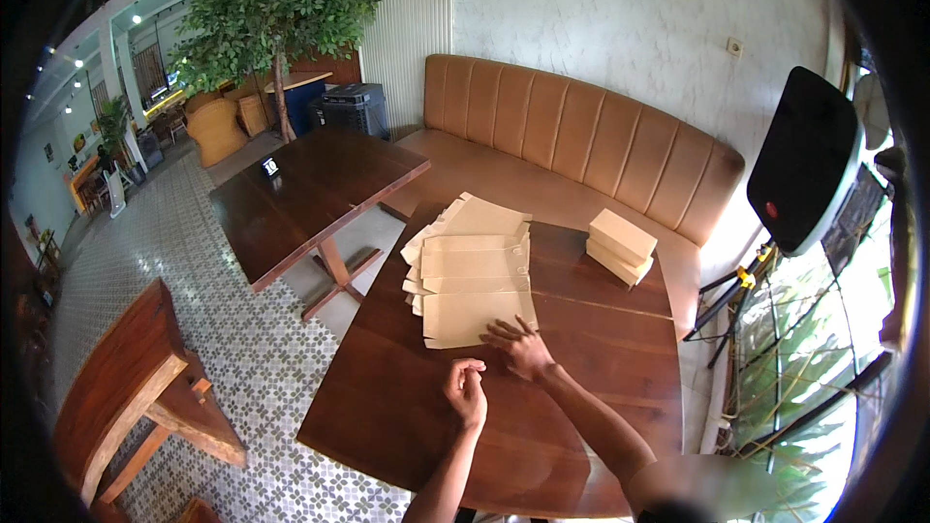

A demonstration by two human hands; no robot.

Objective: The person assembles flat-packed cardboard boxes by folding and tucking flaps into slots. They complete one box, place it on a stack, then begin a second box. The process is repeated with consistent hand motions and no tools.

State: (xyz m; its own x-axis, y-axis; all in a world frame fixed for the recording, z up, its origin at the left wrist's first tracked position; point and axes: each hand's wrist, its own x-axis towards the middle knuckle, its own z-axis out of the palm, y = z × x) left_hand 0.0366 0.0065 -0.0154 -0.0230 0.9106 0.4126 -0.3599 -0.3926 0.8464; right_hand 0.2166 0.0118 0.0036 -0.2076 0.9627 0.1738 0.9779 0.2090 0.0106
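Note:
A fanned stack of flat, unfolded brown cardboard box blanks (pixel 475 276) lies on the dark wooden table. The top blank shows crease lines and small tabs along its edges. My right hand (pixel 523 349) reaches to the near right corner of that blank, its fingers spread and resting at the cardboard's edge. Just left of it and nearer to me, my left hand (pixel 467 393) hovers over the table with its fingers curled in, and nothing shows in them. Two folded cardboard boxes (pixel 621 247) sit one on the other at the table's far right.
The table (pixel 601 358) meets a curved brown padded bench (pixel 572 136) at the back. A second dark table (pixel 310 189) stands to the left, with a wooden bench (pixel 126 378) nearer. A black speaker (pixel 804 160) on a stand is at the right.

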